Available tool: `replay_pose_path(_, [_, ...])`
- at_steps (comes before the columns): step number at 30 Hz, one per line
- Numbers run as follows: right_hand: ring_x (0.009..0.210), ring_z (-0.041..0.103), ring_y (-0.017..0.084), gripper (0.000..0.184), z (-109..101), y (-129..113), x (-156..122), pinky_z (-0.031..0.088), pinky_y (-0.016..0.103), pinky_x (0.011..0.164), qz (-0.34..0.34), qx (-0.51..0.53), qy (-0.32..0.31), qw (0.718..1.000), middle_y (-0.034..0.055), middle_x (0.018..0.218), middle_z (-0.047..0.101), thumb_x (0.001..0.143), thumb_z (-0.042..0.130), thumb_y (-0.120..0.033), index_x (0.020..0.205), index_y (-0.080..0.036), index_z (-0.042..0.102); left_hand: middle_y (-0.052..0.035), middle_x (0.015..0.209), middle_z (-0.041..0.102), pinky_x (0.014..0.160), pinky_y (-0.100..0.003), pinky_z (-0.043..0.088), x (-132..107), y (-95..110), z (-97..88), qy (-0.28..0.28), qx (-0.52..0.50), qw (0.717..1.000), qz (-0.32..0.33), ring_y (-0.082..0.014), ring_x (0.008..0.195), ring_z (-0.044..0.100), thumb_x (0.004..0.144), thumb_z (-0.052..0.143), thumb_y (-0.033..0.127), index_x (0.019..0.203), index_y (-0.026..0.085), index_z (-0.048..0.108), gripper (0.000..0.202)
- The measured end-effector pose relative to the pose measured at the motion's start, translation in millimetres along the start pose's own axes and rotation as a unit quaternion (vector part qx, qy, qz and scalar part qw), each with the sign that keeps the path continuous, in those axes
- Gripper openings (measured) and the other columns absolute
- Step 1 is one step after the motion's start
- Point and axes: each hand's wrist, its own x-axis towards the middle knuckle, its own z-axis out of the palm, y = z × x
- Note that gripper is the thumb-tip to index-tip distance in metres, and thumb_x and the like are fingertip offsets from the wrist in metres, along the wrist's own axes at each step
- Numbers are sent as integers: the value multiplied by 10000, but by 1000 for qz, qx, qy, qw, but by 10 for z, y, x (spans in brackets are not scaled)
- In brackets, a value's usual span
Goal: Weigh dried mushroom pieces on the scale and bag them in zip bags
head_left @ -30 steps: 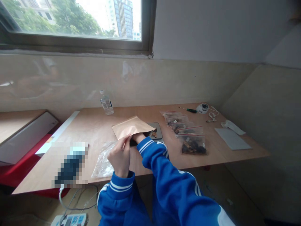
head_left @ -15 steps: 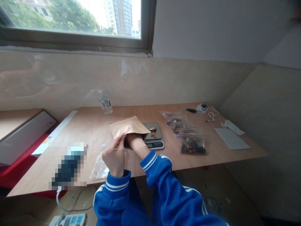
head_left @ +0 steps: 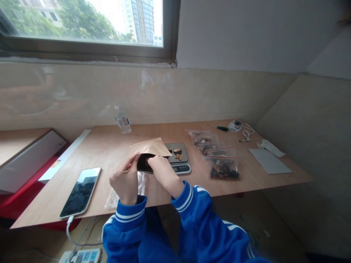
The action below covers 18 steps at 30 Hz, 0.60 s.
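Observation:
My left hand (head_left: 125,180) pinches the near edge of a brown kraft paper bag (head_left: 149,147), whose dark mouth faces me. Inside that mouth are the fingers of my right hand (head_left: 161,170); the bag hides their tips, so whether they grip anything does not show. Just right of the bag, partly behind it, a kitchen scale (head_left: 182,167) carries a few brown dried pieces (head_left: 178,153) on its grey plate. Clear plastic bags (head_left: 113,200) lie beneath my left hand.
Right of the scale stretches a row of zip bags (head_left: 223,168) with dark dried pieces. Farther back are a screwdriver (head_left: 221,128) and a white dome camera (head_left: 235,125). A white sheet (head_left: 270,161), a water bottle (head_left: 123,120) and a charging phone (head_left: 80,192) also rest on the table.
My right hand has drawn partly back out of the paper bag, showing more of the hand. The bag's mouth gapes wider toward me, and my left hand has shifted slightly left.

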Motion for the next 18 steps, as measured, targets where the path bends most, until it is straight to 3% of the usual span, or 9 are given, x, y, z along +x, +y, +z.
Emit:
replay_pose_path(4, [840, 660, 240, 324, -193, -83, -143, 494, 345, 773, 0, -95, 28, 995, 122, 911, 711, 858, 420, -12, 1026, -149, 662, -17, 751, 744, 635, -277, 466, 16, 45, -38, -6, 6, 1000, -11, -208, 741, 690, 786, 619, 429, 911, 293, 750, 226])
replay_pose_path(7, [952, 629, 219, 358, -268, -64, -248, 472, 355, 880, -43, -17, 91, 995, 96, 1024, 694, 877, 407, -25, 1105, -172, 640, -19, 753, 745, 635, -274, 461, 25, 66, -48, -10, 12, 1000, -8, -212, 747, 692, 789, 619, 424, 906, 293, 753, 221])
replay_pose_path(10, [1010, 615, 177, 340, -311, -26, -360, 462, 318, 927, -60, 126, 167, 976, 57, 1070, 688, 912, 408, -90, 1124, -217, 641, -19, 758, 745, 631, -269, 455, 63, 89, -30, -18, 16, 1000, -11, -212, 749, 692, 793, 617, 425, 907, 295, 753, 220])
replay_pose_path(12, [1019, 620, 169, 294, -330, 21, -442, 471, 310, 924, -28, 225, 232, 946, 39, 1081, 690, 927, 434, -167, 1113, -243, 650, -20, 754, 744, 619, -267, 445, 115, 108, -12, -21, 28, 999, -15, -215, 749, 691, 791, 619, 431, 910, 297, 753, 223])
replay_pose_path(15, [995, 642, 191, 259, -304, 216, -548, 497, 339, 897, 78, 351, 347, 866, 58, 1107, 687, 915, 487, -292, 1098, -216, 653, -24, 733, 741, 596, -263, 422, 219, 136, 5, -15, 53, 998, -23, -219, 742, 689, 784, 631, 434, 904, 295, 755, 222])
replay_pose_path(17, [944, 661, 206, 315, -227, 449, -579, 524, 352, 849, 141, 402, 380, 821, 86, 1096, 692, 886, 518, -360, 1108, -175, 645, -25, 732, 741, 587, -261, 412, 282, 148, 4, -6, 62, 998, -25, -220, 742, 688, 780, 638, 430, 908, 292, 755, 221])
replay_pose_path(18, [918, 668, 212, 344, -172, 585, -577, 532, 357, 826, 164, 410, 371, 817, 96, 1078, 698, 868, 533, -383, 1102, -159, 648, -25, 733, 741, 587, -260, 409, 305, 150, 0, 1, 64, 998, -25, -220, 745, 688, 779, 641, 428, 910, 290, 755, 222])
